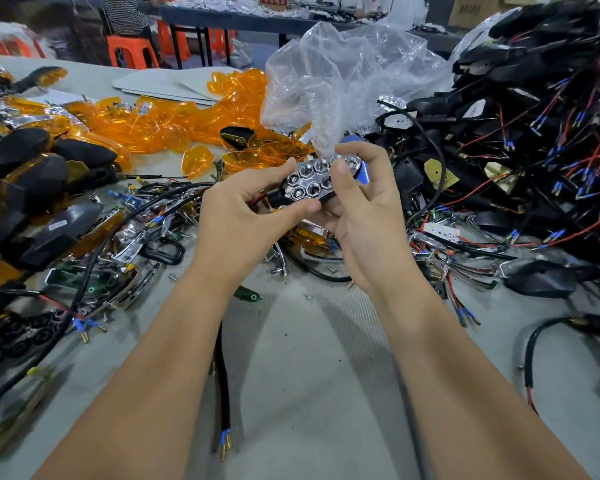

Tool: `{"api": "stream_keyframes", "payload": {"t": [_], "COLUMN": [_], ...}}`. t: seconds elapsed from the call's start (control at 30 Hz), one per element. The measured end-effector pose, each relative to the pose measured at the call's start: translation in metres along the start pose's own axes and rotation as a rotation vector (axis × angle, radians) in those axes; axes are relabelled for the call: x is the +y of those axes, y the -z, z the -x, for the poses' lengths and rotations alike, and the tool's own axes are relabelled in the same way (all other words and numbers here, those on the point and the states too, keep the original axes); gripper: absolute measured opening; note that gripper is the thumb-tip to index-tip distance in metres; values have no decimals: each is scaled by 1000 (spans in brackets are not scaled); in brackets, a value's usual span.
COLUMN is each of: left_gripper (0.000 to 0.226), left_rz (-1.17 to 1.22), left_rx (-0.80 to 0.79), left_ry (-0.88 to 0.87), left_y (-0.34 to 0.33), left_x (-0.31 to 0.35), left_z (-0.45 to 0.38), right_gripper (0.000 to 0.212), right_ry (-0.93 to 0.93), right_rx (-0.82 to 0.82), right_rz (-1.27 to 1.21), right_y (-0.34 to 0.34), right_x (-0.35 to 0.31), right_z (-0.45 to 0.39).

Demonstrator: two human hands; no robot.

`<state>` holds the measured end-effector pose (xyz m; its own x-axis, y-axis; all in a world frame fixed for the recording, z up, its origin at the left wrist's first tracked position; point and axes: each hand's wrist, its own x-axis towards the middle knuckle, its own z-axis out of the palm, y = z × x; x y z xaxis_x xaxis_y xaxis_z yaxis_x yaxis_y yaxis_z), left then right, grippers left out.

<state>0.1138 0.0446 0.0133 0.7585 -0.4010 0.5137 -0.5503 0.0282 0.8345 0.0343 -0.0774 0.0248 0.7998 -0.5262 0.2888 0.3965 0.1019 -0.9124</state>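
Chrome reflector: above the table, between both hands, cupped face up.
Left hand: thumb and fingers pinch its left end.
Right hand: grips its right end.
Behind: amber lenses to the left, wire pile to the right.

Premises: a factory assembly workshop for vehicle lamps. Evidence: the grey table carries bulk parts in heaps: orange lenses, black housings on the left, and a tall heap of wired housings with red and black leads on the right. Loose screws and a clear plastic bag lie among them. The chrome reflector under work is one such part. Behind stand a second long table, orange stools, cardboard boxes and a seated worker.
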Motion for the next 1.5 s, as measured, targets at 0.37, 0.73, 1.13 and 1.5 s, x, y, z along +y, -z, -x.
{"api": "stream_keyframes", "payload": {"t": [0.37,0.73,1.13,1.5], "left_gripper": [53,49,50,57], "left_rz": [-14,-46,-109,-216], "left_rx": [8,13,39,-5], "left_ry": [17,8,-71,-54], "left_y": [-3,-5,-7,-5], "left_x": [-3,-5,-8,-9], "left_z": [2,2,1,1], "right_gripper": [12,22,25,19], "right_ry": [-51,-73,-171,-268], "right_rx": [72,163,209,282], "right_rz": [-95,7,-353,-396], "right_y": [2,-1,-12,-10], "right_x": [-2,1,9,7], "right_z": [-3,-5,-2,-5]}}
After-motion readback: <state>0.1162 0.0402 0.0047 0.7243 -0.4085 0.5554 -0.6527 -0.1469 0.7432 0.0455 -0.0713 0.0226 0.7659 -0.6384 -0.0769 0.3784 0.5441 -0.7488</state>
